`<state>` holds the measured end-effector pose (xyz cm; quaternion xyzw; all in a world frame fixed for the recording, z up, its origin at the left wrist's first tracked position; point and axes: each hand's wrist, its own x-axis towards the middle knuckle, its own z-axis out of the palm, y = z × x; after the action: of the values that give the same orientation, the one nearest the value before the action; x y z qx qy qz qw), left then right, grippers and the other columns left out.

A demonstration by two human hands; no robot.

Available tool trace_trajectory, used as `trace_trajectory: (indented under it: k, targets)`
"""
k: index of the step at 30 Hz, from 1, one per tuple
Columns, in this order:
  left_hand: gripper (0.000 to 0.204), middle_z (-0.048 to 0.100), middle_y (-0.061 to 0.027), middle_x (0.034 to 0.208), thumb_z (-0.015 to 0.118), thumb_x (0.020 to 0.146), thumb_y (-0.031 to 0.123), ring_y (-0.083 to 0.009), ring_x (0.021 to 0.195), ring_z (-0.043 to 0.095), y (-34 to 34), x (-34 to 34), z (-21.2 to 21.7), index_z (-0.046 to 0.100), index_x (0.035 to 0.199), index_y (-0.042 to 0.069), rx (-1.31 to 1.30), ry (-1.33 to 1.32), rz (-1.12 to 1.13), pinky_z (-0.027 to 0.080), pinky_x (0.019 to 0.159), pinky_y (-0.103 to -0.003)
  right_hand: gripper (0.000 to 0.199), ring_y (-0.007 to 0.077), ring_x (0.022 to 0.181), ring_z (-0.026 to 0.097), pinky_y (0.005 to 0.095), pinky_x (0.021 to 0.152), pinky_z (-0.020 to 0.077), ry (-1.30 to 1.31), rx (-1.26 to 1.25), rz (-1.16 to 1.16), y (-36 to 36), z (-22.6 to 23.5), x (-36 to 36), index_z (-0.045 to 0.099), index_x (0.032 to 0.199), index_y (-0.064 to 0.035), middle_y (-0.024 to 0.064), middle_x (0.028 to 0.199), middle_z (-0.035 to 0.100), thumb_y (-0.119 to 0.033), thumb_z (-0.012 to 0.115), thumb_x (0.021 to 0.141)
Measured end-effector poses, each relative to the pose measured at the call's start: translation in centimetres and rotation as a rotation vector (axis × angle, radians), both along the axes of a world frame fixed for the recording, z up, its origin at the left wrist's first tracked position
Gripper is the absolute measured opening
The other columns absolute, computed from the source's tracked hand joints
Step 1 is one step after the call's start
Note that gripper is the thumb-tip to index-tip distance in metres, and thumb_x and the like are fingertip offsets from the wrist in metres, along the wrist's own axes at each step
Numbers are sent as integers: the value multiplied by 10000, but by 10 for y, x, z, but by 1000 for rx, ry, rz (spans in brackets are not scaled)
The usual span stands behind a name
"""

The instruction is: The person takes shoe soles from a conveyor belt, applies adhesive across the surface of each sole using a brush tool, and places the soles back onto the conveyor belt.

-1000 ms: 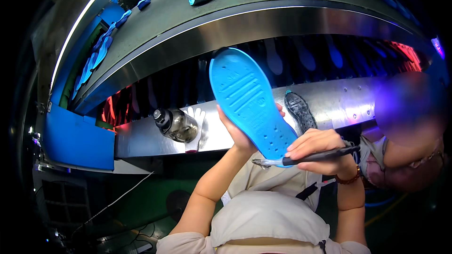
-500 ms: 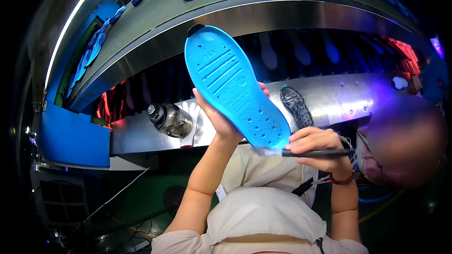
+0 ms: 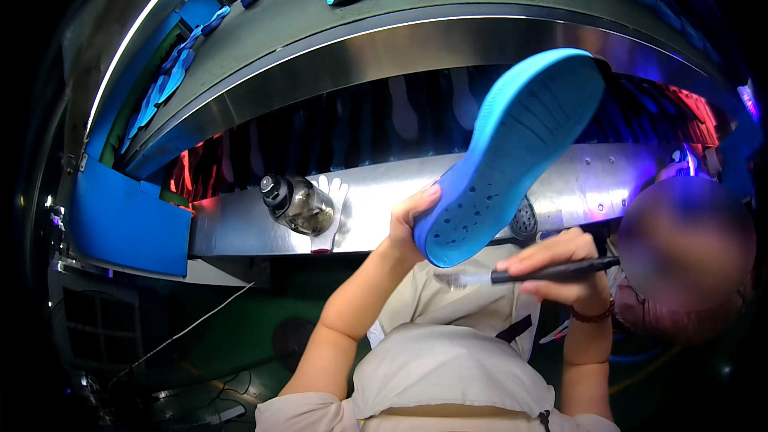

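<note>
A bright blue shoe sole (image 3: 512, 152) is held up in front of me, tilted with its toe end toward the far right. My left hand (image 3: 410, 220) grips its near left edge close to the heel; part of the fingers is hidden behind it. In my right hand (image 3: 564, 264), closed round the black handle, is a slim brush (image 3: 520, 274). Its pale, blurred tip points left, just below the heel and apart from it. Partly covered behind the blue piece, a dark patterned sole (image 3: 524, 220) lies on the metal ledge.
On the metal ledge (image 3: 384, 184) stand a dark see-through bottle (image 3: 308, 206) and a white glove (image 3: 326, 242). Beyond runs a green conveyor belt (image 3: 448, 0) with several blue soles. Sole-shaped pieces hang below it. Another person (image 3: 680, 248) is close on my right.
The blue sole has swung to the right and tilted, its toe end now farther right. The brush has come away from the heel edge and sits slightly lower.
</note>
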<state>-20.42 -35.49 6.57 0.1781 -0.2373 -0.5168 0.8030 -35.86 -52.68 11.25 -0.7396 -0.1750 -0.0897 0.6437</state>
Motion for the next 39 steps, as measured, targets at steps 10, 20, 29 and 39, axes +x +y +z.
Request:
trace_trajectory:
  k: [10, 20, 29, 39]
  targets:
    - [618, 530, -197, 1171, 505, 833, 417, -253, 995, 570, 5, 9, 31, 424, 1274, -7, 583, -88, -356, 455, 871, -347, 212, 252, 848, 660, 300, 753, 525, -7, -134, 97, -13, 23, 3, 666, 911, -2, 165, 937, 658, 42, 677, 703]
    - [698, 522, -226, 1183, 463, 812, 483, -296, 995, 584, 19, 17, 39, 407, 1283, -29, 593, -216, -417, 469, 863, -386, 208, 256, 908, 642, 320, 812, 508, 27, -267, 92, -28, 21, -1, 658, 939, -14, 140, 958, 658, 13, 663, 733]
    - [541, 607, -182, 1043, 569, 755, 364, -258, 909, 591, 45, 28, 29, 551, 1124, -31, 739, -105, -50, 465, 826, -348, 232, 236, 866, 653, 294, 788, 509, 40, -233, -167, -34, -2, -4, 652, 942, -5, 142, 957, 659, 12, 678, 712]
    - [816, 451, -167, 1248, 309, 828, 668, -296, 1139, 466, -9, 0, -16, 299, 1326, 22, 48, 161, 101, 371, 975, -449, 218, 237, 853, 616, 288, 738, 486, 6, -202, -428, -3, -6, 1, 663, 860, 1, 105, 809, 665, 2, 673, 643]
